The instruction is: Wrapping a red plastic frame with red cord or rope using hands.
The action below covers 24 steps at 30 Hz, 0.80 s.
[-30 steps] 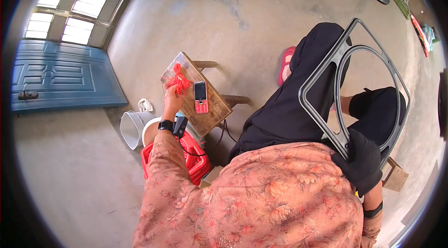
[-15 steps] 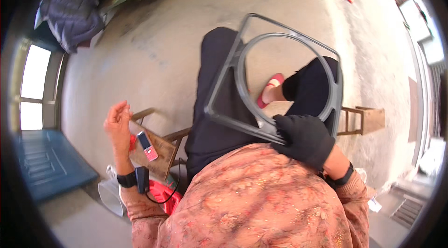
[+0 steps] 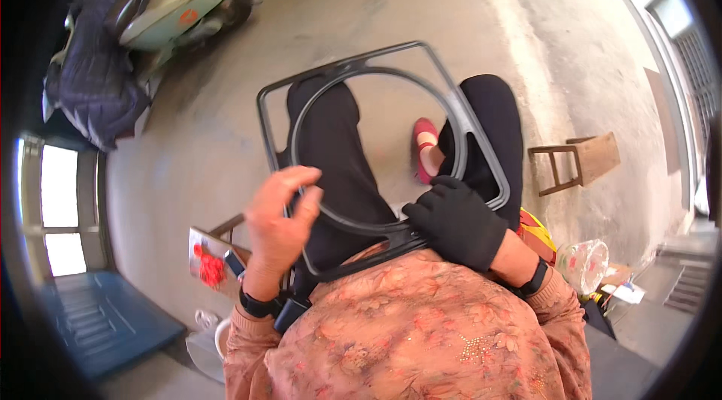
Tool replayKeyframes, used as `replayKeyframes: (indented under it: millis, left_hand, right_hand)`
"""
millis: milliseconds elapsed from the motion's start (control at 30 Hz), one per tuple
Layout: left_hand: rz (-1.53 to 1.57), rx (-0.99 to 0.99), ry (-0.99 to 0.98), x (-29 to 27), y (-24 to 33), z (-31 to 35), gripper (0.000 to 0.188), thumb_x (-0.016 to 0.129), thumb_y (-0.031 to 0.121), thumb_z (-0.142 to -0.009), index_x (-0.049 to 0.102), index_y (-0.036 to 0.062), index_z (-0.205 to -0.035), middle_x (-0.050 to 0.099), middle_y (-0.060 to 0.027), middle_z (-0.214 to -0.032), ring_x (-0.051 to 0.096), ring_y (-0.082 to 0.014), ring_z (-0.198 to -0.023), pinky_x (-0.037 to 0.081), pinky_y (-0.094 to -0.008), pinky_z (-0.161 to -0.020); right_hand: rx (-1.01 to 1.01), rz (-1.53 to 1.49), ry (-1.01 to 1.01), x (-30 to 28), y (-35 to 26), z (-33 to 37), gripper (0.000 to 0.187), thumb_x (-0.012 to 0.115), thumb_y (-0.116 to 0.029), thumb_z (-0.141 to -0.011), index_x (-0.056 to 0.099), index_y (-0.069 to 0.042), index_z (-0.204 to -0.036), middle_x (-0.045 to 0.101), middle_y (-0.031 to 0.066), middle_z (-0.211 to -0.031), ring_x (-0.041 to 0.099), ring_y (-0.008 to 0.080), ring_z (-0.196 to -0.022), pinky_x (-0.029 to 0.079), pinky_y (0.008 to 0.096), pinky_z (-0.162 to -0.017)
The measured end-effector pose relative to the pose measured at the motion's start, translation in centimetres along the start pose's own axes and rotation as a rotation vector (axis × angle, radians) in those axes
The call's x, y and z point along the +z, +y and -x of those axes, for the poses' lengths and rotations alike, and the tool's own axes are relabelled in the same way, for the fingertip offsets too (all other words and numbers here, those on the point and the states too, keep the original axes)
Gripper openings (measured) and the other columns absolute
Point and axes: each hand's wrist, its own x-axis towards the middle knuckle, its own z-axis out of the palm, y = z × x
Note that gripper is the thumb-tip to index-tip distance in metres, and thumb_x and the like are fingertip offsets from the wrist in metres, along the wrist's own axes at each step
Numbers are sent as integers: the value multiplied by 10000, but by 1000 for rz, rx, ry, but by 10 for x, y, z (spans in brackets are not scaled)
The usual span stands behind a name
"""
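A dark grey square frame with a large round opening [image 3: 449,103] lies tilted across my thighs, its near edge against my belly. My right hand [image 3: 460,225], in a black glove, is closed round its near right part. My bare left hand [image 3: 284,216] is at the frame's left side and covers part of that edge. The left thumb and fingers are bent with their tips apart; whether they touch the frame I cannot tell. A red tangled bundle [image 3: 210,268] rests on a small wooden stool [image 3: 197,238] by my left wrist, beside a phone [image 3: 235,263] half hidden by it.
Another wooden stool [image 3: 594,161] stands to the right. At the far left are a pale green scooter [image 3: 177,13] and a dark padded cover [image 3: 98,92]. A blue panel [image 3: 113,317] is at lower left. A clear plastic bag [image 3: 584,265] sits by my right elbow.
The frame has shifted left and turned on my lap, with my right hand still on it. My left hand has moved from over the left stool to the frame's left edge.
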Motion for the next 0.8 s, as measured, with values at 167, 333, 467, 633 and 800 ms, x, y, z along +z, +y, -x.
replayKeyframes:
  millis: [167,333,467,633,800]
  left_hand:
    - [111,-458,365,-59,-52,39,126,613,64,-895,641,-19,-987,682,-88,-903,653,-144,-791,524,-282,-743]
    - [97,-833,158,-99,-57,119,227,571,160,-935,610,-31,-1051,667,-100,-917,639,-166,-826,510,-302,-733]
    - [80,-898,-334,-68,-33,177,415,514,371,-942,552,-23,-1068,609,-232,-933,594,-402,-908,467,-429,-781]
    - [168,-887,-285,-60,10,186,508,517,447,-928,524,-60,-960,563,-279,-866,558,-455,-867,453,-468,-740]
    - [288,-1044,-292,-68,34,210,488,553,420,-922,543,-59,-1014,590,-268,-891,590,-420,-874,474,-433,-758]
  right_hand:
    - [77,86,-159,-12,7,-25,302,592,-204,-731,590,-53,-993,582,96,-803,581,265,-768,445,398,-769]
    - [215,204,-43,2,48,-75,193,630,-218,-697,607,-112,-857,586,117,-737,594,329,-728,451,434,-644]
    - [199,99,-113,2,70,-107,223,661,-252,-779,609,-62,-884,612,162,-732,611,375,-719,472,446,-636]
    - [183,-48,-295,-9,57,-132,293,696,-259,-772,624,-39,-951,625,175,-739,626,376,-714,481,413,-633]
    - [35,-25,-302,0,73,-146,305,692,-223,-773,620,-33,-1000,643,168,-837,641,342,-794,486,404,-682]
